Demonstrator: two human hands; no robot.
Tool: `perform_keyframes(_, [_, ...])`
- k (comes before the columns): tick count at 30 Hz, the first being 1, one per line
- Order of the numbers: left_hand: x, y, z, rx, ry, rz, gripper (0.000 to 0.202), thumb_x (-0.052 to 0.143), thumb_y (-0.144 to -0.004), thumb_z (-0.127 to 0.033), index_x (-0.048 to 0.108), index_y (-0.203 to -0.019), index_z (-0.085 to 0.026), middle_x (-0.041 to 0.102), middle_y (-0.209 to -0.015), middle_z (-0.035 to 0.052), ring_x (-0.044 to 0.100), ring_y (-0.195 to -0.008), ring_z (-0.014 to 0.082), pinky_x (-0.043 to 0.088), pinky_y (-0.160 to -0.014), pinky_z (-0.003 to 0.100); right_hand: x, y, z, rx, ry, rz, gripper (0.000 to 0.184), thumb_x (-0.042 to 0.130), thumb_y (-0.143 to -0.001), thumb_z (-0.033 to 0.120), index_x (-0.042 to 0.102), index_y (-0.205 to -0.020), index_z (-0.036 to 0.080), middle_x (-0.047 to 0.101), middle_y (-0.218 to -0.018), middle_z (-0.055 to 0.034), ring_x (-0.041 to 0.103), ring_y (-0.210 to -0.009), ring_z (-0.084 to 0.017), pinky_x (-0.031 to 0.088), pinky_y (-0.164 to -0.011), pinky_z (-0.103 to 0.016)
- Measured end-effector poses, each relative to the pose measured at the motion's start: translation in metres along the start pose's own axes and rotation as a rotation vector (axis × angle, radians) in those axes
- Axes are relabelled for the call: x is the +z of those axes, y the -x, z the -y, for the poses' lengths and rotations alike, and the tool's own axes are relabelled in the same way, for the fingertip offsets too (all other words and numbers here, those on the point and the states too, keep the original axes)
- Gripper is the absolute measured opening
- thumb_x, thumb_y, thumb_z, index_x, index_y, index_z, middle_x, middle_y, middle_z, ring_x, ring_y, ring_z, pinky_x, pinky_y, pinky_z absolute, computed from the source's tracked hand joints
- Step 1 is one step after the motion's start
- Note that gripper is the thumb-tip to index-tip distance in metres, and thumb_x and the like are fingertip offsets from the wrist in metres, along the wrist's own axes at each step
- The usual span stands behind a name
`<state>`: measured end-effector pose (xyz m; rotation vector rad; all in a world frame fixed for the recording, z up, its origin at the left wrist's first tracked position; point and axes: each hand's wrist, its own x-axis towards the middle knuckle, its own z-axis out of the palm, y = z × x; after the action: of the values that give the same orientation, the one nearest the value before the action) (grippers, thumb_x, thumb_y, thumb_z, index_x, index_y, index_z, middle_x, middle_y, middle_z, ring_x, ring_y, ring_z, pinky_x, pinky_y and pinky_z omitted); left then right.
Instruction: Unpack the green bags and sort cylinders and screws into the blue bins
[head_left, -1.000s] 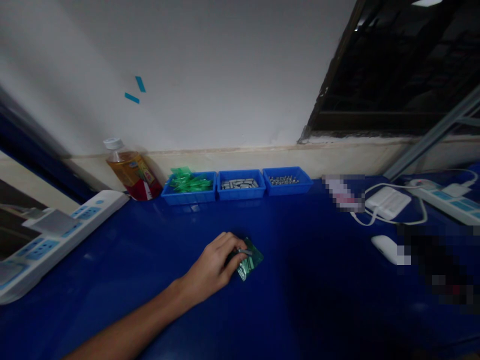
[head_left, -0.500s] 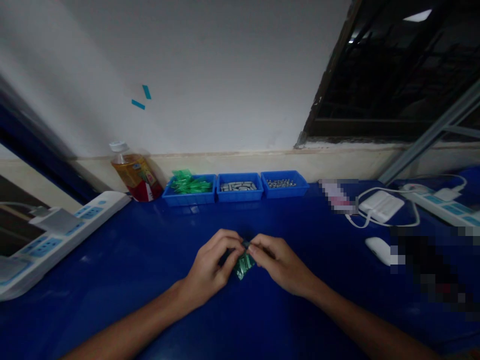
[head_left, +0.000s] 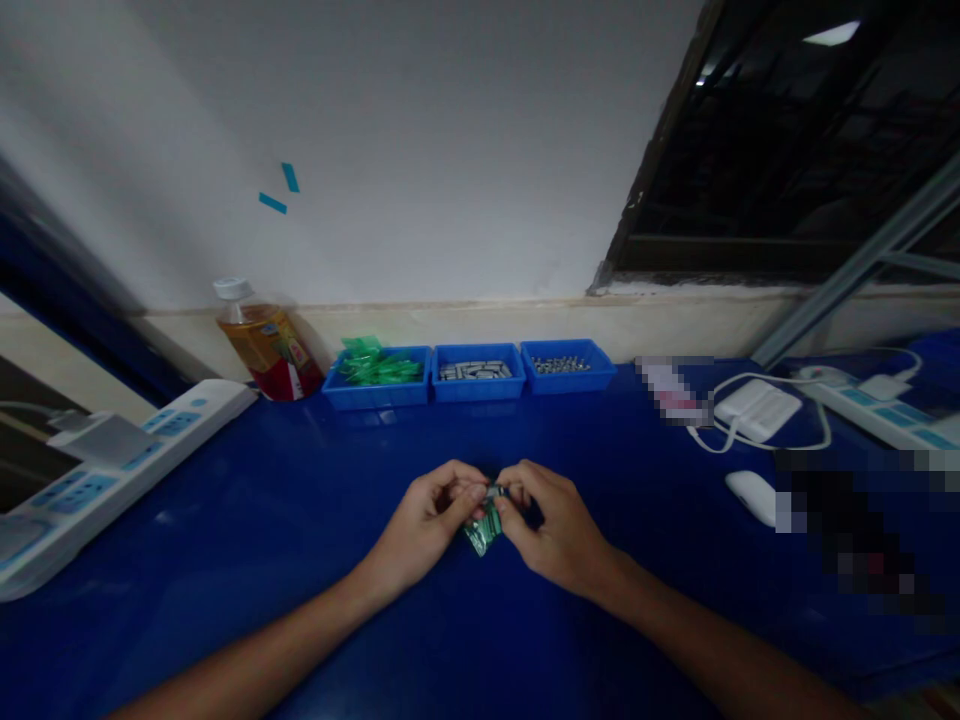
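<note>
A small green plastic bag (head_left: 484, 533) hangs between my two hands, low over the blue table. Pale metal-looking pieces show through its film. My left hand (head_left: 439, 510) pinches the bag's upper left edge between thumb and fingers. At the upper right, my right hand (head_left: 551, 520) has its fingers closed on the same bag. Part of the bag's top is hidden by the fingertips. Beyond the hands, three blue bins stand in a row: one with green bags (head_left: 379, 365), one with flat metal pieces (head_left: 476, 371), one with small metal screw-like parts (head_left: 561, 365).
On the left lie a white power strip (head_left: 112, 480) with plugs and a bottle of amber drink (head_left: 266, 345). To the right are a white charger (head_left: 757, 410) with a looped cable, a white mouse-like object (head_left: 750, 497) and another power strip (head_left: 877, 410). A wall rises behind the bins.
The fingers have shifted their grip along the bag's top, and a pale strip now shows between them. The right hand's thumb and fingers are slightly farther apart. The view has moved slightly.
</note>
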<state>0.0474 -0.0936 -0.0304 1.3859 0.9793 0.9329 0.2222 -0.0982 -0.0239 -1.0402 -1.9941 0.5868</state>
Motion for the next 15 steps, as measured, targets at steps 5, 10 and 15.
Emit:
perform_keyframes(5, [-0.003,-0.001,-0.001,0.075,-0.007,-0.072,0.025,0.065,-0.078,-0.037,0.056,-0.08,-0.014,0.057,-0.068,-0.0009,0.054,-0.062,0.0102,0.045,-0.059,0.022,0.0,-0.004,0.001,0.038,-0.007,0.024,0.004,0.052,-0.083,0.019,0.056,-0.082,0.019,0.052,-0.069,0.0017,0.051,-0.065,-0.011,0.038,-0.061,-0.024])
perform_keyframes(10, [-0.01,-0.005,0.009,0.235,-0.23,-0.127,0.02,0.056,-0.085,-0.03,0.053,-0.1,-0.017,0.062,-0.098,0.0068,0.061,-0.09,0.0181,0.05,-0.081,0.035,-0.008,-0.033,-0.015,-0.045,0.058,0.044,0.009,0.047,-0.088,0.019,0.056,-0.087,0.019,0.056,-0.077,-0.0015,0.054,-0.071,-0.013,0.04,-0.065,-0.025])
perform_keyframes(15, [-0.015,-0.005,0.014,0.381,-0.719,-0.051,0.035,0.057,-0.084,-0.027,0.048,-0.118,-0.02,0.05,-0.125,0.0112,0.045,-0.119,0.0247,0.038,-0.1,0.046,-0.016,-0.116,-0.047,-0.055,0.396,-0.167,0.009,0.053,-0.087,0.021,0.059,-0.088,0.016,0.06,-0.083,-0.0064,0.054,-0.083,-0.018,0.04,-0.08,-0.031])
